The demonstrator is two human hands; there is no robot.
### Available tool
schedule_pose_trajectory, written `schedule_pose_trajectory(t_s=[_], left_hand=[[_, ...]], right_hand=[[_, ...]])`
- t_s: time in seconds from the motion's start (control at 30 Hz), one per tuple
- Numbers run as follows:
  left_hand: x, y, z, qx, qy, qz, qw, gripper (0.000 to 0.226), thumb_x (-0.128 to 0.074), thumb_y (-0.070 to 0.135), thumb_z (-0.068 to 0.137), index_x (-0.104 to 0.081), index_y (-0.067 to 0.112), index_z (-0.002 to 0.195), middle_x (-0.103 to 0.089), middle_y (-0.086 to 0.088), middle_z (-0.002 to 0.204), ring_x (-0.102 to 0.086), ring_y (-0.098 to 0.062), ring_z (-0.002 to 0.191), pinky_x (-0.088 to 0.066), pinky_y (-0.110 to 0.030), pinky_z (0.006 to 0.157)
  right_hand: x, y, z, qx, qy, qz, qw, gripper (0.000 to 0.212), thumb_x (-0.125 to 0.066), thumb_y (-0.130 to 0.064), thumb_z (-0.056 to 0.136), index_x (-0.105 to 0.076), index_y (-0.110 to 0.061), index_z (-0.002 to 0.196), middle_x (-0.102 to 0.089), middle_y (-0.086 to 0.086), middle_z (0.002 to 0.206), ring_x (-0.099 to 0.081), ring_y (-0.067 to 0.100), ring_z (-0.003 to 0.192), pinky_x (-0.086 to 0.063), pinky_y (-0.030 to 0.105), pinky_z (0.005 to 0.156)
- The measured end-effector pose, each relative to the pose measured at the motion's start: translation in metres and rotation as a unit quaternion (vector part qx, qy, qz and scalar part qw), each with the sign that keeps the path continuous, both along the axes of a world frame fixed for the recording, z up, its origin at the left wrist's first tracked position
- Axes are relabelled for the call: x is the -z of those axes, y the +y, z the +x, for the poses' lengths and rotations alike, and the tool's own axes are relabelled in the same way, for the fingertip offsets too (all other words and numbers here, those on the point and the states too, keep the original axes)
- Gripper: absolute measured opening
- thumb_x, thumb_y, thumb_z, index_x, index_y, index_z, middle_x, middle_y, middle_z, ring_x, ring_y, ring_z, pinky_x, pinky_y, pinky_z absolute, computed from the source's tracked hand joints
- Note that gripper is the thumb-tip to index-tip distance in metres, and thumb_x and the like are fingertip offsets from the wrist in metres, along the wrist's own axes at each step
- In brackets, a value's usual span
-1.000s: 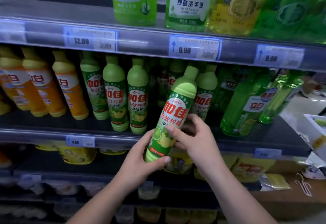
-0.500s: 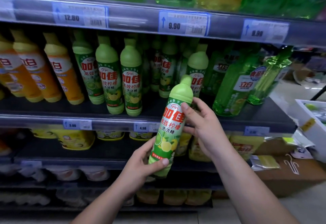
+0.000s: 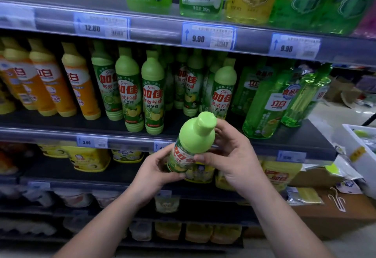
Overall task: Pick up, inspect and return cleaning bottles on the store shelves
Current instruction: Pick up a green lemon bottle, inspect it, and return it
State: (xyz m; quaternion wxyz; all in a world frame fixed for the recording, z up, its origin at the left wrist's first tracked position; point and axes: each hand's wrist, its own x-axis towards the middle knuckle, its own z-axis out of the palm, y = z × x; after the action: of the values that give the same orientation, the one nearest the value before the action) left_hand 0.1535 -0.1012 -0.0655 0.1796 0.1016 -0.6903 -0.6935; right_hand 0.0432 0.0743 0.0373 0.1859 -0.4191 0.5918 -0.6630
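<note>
A green dish-soap bottle (image 3: 194, 135) with a light green cap and a red-lettered label is held in front of the middle shelf, tilted so its cap points toward me. My left hand (image 3: 156, 170) grips its lower end from the left. My right hand (image 3: 234, 156) wraps its upper body from the right, thumb on the label. Matching green bottles (image 3: 152, 95) stand in rows on the middle shelf (image 3: 61, 133) behind, with a gap in the row just behind the held bottle.
Orange bottles (image 3: 46, 81) stand at the shelf's left, clear green bottles (image 3: 270, 103) at its right. The upper shelf (image 3: 154, 28) carries green and yellow soap bottles. Yellow tubs (image 3: 89, 159) fill the shelf below. A cardboard box (image 3: 325, 213) and white bin (image 3: 364, 154) sit at right.
The bottle has tipped from nearly upright to cap-toward-me. My right hand slid round its upper body, and my left hand stayed on its base.
</note>
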Motion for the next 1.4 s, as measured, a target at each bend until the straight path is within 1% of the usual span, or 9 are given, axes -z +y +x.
schedule_pose_trajectory(t_s=[0.13, 0.33, 0.47, 0.63, 0.73, 0.93, 1.1, 1.3, 1.4], left_hand=[[-0.003, -0.007, -0.003, -0.028, 0.001, -0.015, 1.000, 0.072, -0.084, -0.021, 0.069, -0.067, 0.007, 0.134, -0.078, 0.001, 0.120, -0.070, -0.012, 0.115, -0.057, -0.023, 0.093], [-0.002, -0.009, -0.004, -0.041, -0.004, -0.016, 0.999, 0.067, -0.084, -0.022, 0.067, -0.072, 0.012, 0.123, -0.081, 0.001, 0.110, -0.073, -0.011, 0.106, -0.060, -0.026, 0.086], [-0.007, -0.008, -0.003, -0.041, 0.012, -0.014, 0.999, 0.074, -0.088, -0.017, 0.066, -0.072, 0.016, 0.130, -0.078, -0.010, 0.122, -0.072, -0.022, 0.115, -0.060, -0.029, 0.091], [-0.026, -0.011, 0.008, -0.106, 0.051, -0.073, 0.990, 0.080, -0.096, 0.003, 0.060, -0.069, 0.035, 0.127, -0.074, 0.002, 0.129, -0.069, -0.016, 0.121, -0.059, -0.037, 0.098], [-0.037, -0.017, 0.015, -0.163, 0.082, -0.118, 0.976, 0.089, -0.101, 0.013, 0.056, -0.058, 0.035, 0.131, -0.073, 0.007, 0.128, -0.068, -0.013, 0.123, -0.059, -0.026, 0.094], [-0.044, -0.019, 0.020, -0.179, 0.083, -0.153, 0.968, 0.093, -0.099, 0.018, 0.056, -0.050, 0.033, 0.134, -0.076, 0.009, 0.124, -0.070, -0.013, 0.119, -0.060, -0.035, 0.092], [-0.037, -0.015, 0.024, -0.184, 0.081, -0.147, 0.969, 0.092, -0.098, 0.025, 0.056, -0.051, 0.035, 0.134, -0.076, 0.011, 0.124, -0.071, -0.011, 0.116, -0.059, -0.020, 0.088], [-0.020, 0.000, 0.014, -0.133, 0.057, -0.058, 0.988, 0.060, -0.094, 0.018, 0.065, -0.076, 0.040, 0.118, -0.078, 0.005, 0.122, -0.074, -0.014, 0.111, -0.061, -0.026, 0.088], [-0.012, 0.017, 0.003, -0.110, 0.035, 0.050, 0.992, 0.047, -0.084, 0.014, 0.074, -0.078, 0.039, 0.114, -0.079, -0.001, 0.119, -0.076, -0.015, 0.106, -0.062, -0.028, 0.079]], right_hand=[[0.000, 0.005, 0.005, 0.000, 0.016, -0.013, 1.000, 0.068, -0.096, -0.045, 0.065, -0.069, -0.044, 0.127, -0.076, -0.007, 0.125, -0.071, 0.017, 0.119, -0.058, 0.043, 0.101], [-0.002, 0.016, 0.009, -0.028, 0.031, -0.001, 0.999, 0.071, -0.094, -0.003, 0.067, -0.071, -0.036, 0.125, -0.077, -0.009, 0.120, -0.073, 0.012, 0.115, -0.058, 0.024, 0.093], [-0.001, 0.021, 0.008, -0.026, 0.022, -0.006, 0.999, 0.071, -0.095, -0.006, 0.067, -0.071, -0.035, 0.128, -0.077, -0.008, 0.122, -0.073, 0.012, 0.112, -0.058, 0.023, 0.091], [0.007, 0.028, -0.004, -0.046, -0.083, -0.062, 0.994, 0.068, -0.091, -0.030, 0.079, -0.064, -0.038, 0.141, -0.070, -0.002, 0.139, -0.067, 0.015, 0.127, -0.055, 0.028, 0.101], [0.019, 0.032, -0.015, -0.039, -0.168, -0.096, 0.980, 0.059, -0.083, -0.021, 0.088, -0.064, -0.033, 0.142, -0.067, 0.005, 0.143, -0.061, 0.029, 0.135, -0.052, 0.045, 0.110], [0.028, 0.029, -0.022, -0.038, -0.285, -0.125, 0.950, 0.052, -0.072, -0.011, 0.085, -0.064, -0.021, 0.135, -0.071, 0.013, 0.135, -0.065, 0.033, 0.129, -0.058, 0.041, 0.101], [0.030, 0.025, -0.023, -0.001, -0.300, -0.120, 0.946, 0.052, -0.062, -0.007, 0.091, -0.059, -0.022, 0.141, -0.068, 0.015, 0.140, -0.066, 0.034, 0.129, -0.060, 0.042, 0.100], [0.011, 0.005, -0.017, 0.088, -0.165, -0.106, 0.977, 0.061, -0.093, -0.053, 0.069, -0.072, -0.039, 0.125, -0.078, -0.001, 0.121, -0.072, 0.020, 0.121, -0.061, 0.037, 0.095], [0.003, -0.012, -0.018, 0.128, -0.029, -0.031, 0.991, 0.068, -0.087, -0.048, 0.077, -0.060, -0.043, 0.140, -0.074, -0.009, 0.129, -0.069, 0.011, 0.122, -0.056, 0.039, 0.103]])
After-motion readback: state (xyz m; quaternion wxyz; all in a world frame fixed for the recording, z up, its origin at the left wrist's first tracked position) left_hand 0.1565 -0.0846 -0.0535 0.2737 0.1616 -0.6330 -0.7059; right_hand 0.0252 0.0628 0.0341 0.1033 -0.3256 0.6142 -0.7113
